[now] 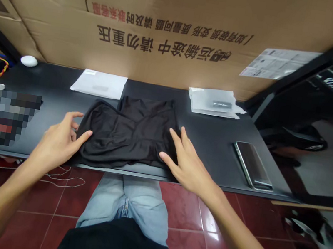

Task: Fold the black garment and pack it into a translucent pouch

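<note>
A soft black garment [130,133] is laid at the near edge of the black worktop [211,138]. It is touched by the open left hand [58,141] and open right hand [189,161] – fingers spread, nothing gripped. (Black on black is hard to see.) Folds could be lost if it is bumped, or it could slide off the edge if pushed.

Bright, fairly even indoor light, apparently from overhead. Specular glare is seen on the red floor tiles [211,232] and plastic sleeves [212,102]. Shadows are soft; black fabric [130,133] detail is crushed. Wide-angle bowing is visible at frame edges. One area is pixelated [5,118].
</note>
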